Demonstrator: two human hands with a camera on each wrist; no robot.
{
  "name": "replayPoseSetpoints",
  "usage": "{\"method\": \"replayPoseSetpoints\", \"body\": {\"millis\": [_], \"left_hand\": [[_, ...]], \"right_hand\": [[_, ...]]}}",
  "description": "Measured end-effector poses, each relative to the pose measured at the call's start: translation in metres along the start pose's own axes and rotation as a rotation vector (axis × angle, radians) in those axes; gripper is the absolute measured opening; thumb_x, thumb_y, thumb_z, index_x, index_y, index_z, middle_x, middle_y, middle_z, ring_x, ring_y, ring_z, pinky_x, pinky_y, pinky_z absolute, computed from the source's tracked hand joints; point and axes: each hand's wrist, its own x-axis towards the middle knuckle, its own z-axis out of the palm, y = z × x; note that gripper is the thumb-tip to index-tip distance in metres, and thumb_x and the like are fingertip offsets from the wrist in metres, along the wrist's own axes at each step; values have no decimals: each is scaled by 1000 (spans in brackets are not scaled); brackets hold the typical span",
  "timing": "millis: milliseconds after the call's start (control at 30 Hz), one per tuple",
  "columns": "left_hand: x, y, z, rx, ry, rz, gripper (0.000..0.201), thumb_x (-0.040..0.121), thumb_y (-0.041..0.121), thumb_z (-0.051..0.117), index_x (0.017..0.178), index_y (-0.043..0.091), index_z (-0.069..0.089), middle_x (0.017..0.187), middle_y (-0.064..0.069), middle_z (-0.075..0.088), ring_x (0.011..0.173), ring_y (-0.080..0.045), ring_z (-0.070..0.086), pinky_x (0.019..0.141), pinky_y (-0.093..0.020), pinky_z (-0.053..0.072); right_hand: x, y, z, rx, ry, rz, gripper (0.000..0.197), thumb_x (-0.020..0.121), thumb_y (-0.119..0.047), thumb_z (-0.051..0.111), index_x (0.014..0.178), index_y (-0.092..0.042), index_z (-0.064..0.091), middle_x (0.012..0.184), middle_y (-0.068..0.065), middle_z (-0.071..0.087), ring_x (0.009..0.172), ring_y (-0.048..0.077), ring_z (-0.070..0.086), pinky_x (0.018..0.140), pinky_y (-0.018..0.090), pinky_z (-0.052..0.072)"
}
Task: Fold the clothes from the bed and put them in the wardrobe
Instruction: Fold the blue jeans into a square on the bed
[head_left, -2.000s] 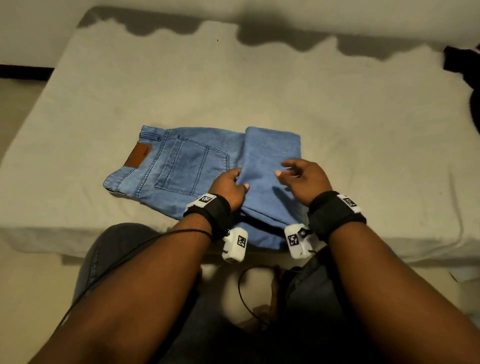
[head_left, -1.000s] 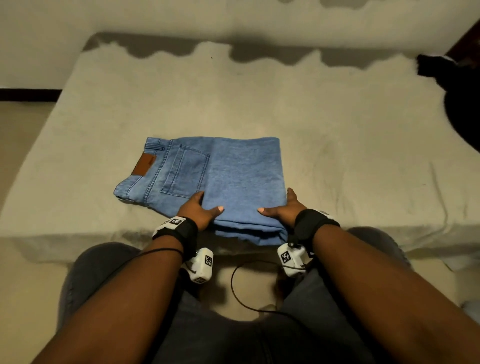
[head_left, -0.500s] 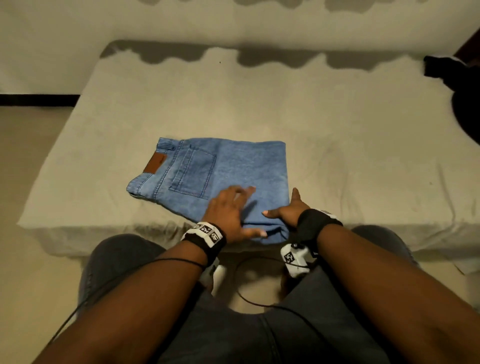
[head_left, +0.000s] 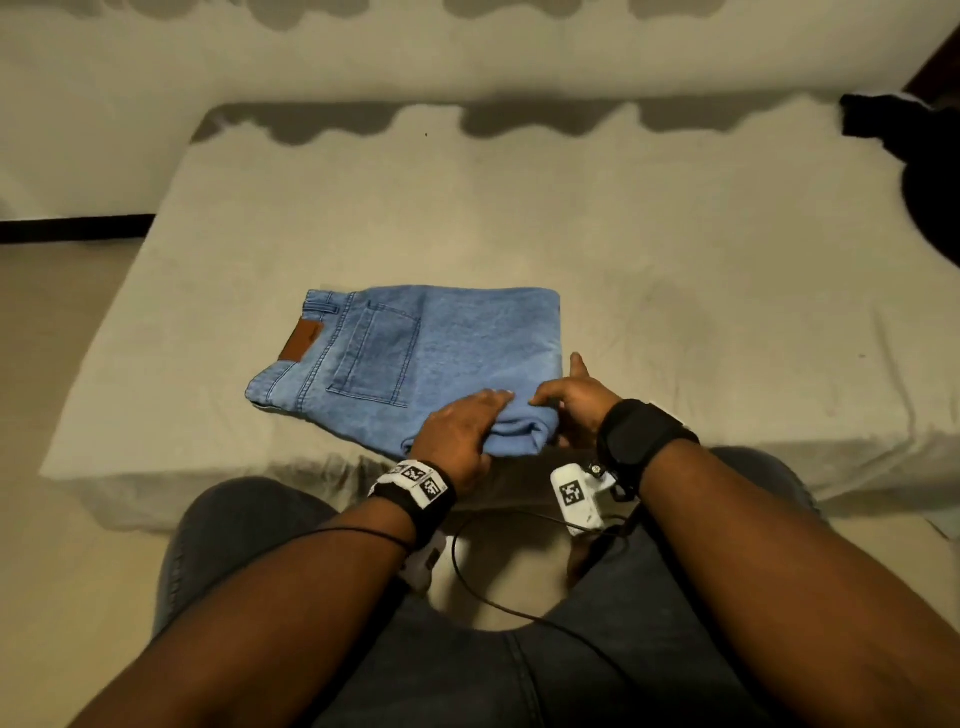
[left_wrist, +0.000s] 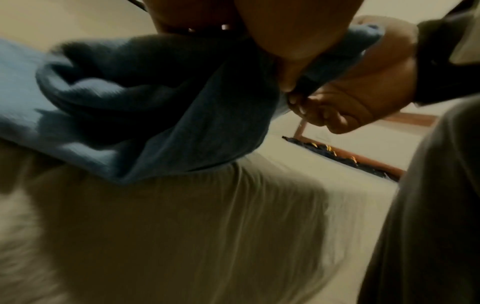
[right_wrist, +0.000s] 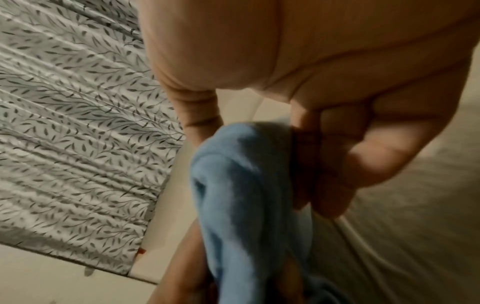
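Folded light blue jeans (head_left: 447, 353) lie on the bed (head_left: 675, 291) near its front edge, with the brown waist patch at the left. My left hand (head_left: 460, 434) lies over their near right corner, fingers on top and thumb (left_wrist: 291, 61) at the folded edge. My right hand (head_left: 574, 400) is at the same corner from the right, its fingers (right_wrist: 335, 164) curled under the fold. In the left wrist view that corner of the jeans (left_wrist: 161, 107) is raised off the sheet. The right wrist view shows the jeans' rounded edge (right_wrist: 241, 185) against my palm.
A dark garment (head_left: 930, 156) lies at the bed's far right. My knees (head_left: 244, 540) in dark trousers are against the bed's front edge (head_left: 208, 483), with a cable hanging between them. A leaf-patterned curtain (right_wrist: 78, 127) is in the right wrist view.
The jeans' leg part has been folded over leftwards. My left hand has slid right to the near right corner, beside my right hand. That corner is now lifted a little.
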Motion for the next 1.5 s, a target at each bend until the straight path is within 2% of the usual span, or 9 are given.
{"method": "replayPoseSetpoints", "body": {"millis": [133, 233, 400, 600, 800, 933, 1067, 1333, 1500], "left_hand": [[-16, 6, 21, 266, -482, 9, 103, 82, 73, 61, 162, 25, 17, 168, -11, 19, 152, -34, 21, 123, -50, 22], [-20, 8, 19, 201, -515, -70, 98, 80, 81, 57, 159, 32, 25, 169, -3, 17, 155, -29, 13, 126, -47, 16], [-16, -18, -4, -30, -1, -515, 80, 71, 82, 54, 127, 28, 68, 142, -4, 58, 138, -24, 45, 119, -34, 27], [-14, -71, -20, -706, 620, -1389, 131, 51, 50, 95, 156, 17, 26, 153, -17, 41, 135, -36, 47, 113, -46, 41], [0, -93, -18, -945, 834, -1560, 95, 69, 28, 93, 144, -3, 43, 135, -17, 58, 114, -37, 62, 90, -43, 53], [7, -123, -20, -931, 823, -1500, 82, 72, 41, 89, 136, 1, 58, 129, -13, 64, 107, -30, 65, 89, -39, 54], [21, -144, -29, -873, 1043, -1379, 73, 76, 14, 86, 140, 9, 51, 130, -4, 61, 108, -22, 63, 95, -41, 51], [76, -120, -68, -1025, 715, -742, 54, 86, -9, 64, 135, 11, 58, 132, -13, 65, 116, -29, 67, 96, -46, 56], [161, -110, -120, -582, 320, -428, 73, 90, 19, 74, 152, 11, 38, 143, -8, 58, 129, -22, 58, 107, -47, 49]], "right_hand": [[0, 19, -8, -399, 102, 88, 116, 82, -8, 70, 160, -23, -15, 149, 24, 45, 116, 39, 57, 86, 39, 52], [3, 29, -11, -572, 91, 69, 114, 85, -14, 68, 159, -24, -18, 144, 20, 52, 110, 34, 60, 81, 32, 47], [19, 14, -26, -709, 108, -52, 118, 78, -25, 75, 160, -31, -10, 140, 12, 56, 112, 32, 62, 88, 32, 51], [62, -46, -46, -845, 233, -311, 75, 87, -37, 75, 151, -14, 43, 152, 13, 46, 135, 30, 49, 100, 28, 39], [140, -79, -37, -997, 206, -495, 93, 75, -57, 79, 149, -12, 45, 152, 14, 43, 141, 30, 39, 116, 35, 31], [178, -81, -47, -602, 147, -307, 93, 72, -36, 91, 150, -15, 45, 150, 7, 49, 134, 28, 49, 109, 37, 44], [182, -91, -47, -632, 23, -284, 27, 80, -16, 85, 103, -10, 73, 93, 3, 70, 84, 17, 65, 63, 19, 48], [153, -84, -95, -532, -48, -187, 29, 79, -9, 81, 68, -13, 55, 73, 6, 58, 71, 23, 52, 67, 33, 40], [104, -53, -127, -123, 108, -85, 30, 77, -3, 79, 104, 6, 69, 98, 21, 74, 89, 35, 69, 85, 47, 55]]}}
